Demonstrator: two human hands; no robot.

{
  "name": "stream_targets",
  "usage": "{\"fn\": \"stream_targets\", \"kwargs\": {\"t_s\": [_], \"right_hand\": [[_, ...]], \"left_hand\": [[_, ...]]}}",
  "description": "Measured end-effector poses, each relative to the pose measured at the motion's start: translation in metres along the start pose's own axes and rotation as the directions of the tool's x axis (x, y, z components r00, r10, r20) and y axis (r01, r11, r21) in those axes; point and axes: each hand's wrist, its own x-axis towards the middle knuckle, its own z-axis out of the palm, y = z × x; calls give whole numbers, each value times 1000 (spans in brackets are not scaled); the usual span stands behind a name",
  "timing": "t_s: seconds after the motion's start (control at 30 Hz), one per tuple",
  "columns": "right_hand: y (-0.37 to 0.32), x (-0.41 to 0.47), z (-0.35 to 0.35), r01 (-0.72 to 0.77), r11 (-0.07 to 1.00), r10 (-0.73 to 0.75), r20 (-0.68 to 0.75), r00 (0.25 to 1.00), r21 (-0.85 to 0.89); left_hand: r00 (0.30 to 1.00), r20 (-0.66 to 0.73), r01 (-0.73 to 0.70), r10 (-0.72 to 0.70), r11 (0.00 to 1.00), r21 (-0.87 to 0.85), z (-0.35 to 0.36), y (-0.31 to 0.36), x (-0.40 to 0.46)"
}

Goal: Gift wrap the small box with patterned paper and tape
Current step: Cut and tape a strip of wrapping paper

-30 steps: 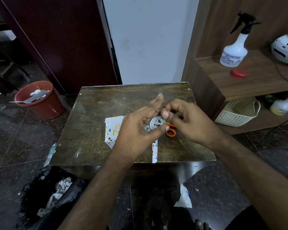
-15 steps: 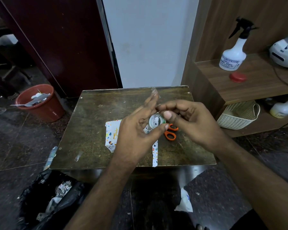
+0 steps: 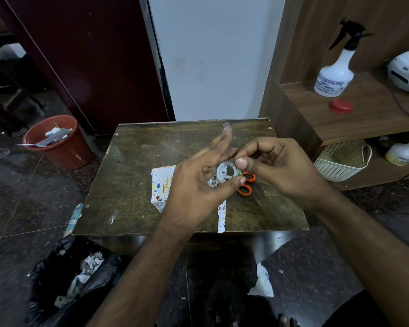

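now both hands hover over the bench (image 3: 132,175) middle: left hand (image 3: 198,185) pinches small white tape roll (image 3: 227,172), clear strip stuck on its raised fingers (image 3: 226,134); right hand (image 3: 276,166) fingers curl at the roll's right. patterned wrapped box (image 3: 159,185) lies flat beneath, left of roll.

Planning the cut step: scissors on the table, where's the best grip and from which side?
Take the scissors by the orange handle loops, the only part showing; the blades are hidden behind the left hand and tape roll. The loops lie flat on the table just under the right hand, so coming down from the right looks easiest.
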Motion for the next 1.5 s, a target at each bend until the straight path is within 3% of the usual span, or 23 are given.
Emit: {"fn": "stream_targets", "kwargs": {"t_s": [0.1,0.2,0.33,0.53,0.7,0.8,0.9,0.97,1.1,1.27,1.5], "right_hand": [[1,0,0,9,995,-9,10,1000,-94],[3,-1,2,56,954,-52,20,998,-293],[4,0,5,171,780,-141,98,985,-602],[5,0,8,197,687,-134,145,980,-700],[5,-1,10,190,667,-169,102,980,-721],[3,-3,7,174,733,-199,38,979,-657],[-1,-6,8,45,927,-64,-39,997,-373],[-5,-6,10,5,973,-8,-13,1000,-231],[-9,-6,14,-100,994,100,-19,995,-37],[-7,-7,22,-300,940,303,7,953,160],[-15,-6,25,-328,942,332,-57,941,79]], "left_hand": [[1000,-1,2,-2,1000,-14,-1,-1,-1],[1000,11,3,-3,1000,-19,-2,-2,-2],[1000,20,6,-6,1000,-16,-1,-2,-3],[1000,8,10,-10,1000,16,1,-3,-3],[998,-31,55,-55,998,-6,0,-2,0],[998,-32,54,-55,998,-40,-2,1,0],[999,-14,32,-33,998,-47,-1,3,-1],[1000,-18,-7,6,1000,-16,-1,4,-2],[991,-23,-125,132,972,197,-2,4,-2],[961,0,-249,275,871,424,-1,5,-2],[946,40,-296,322,806,513,0,6,-3]]}}
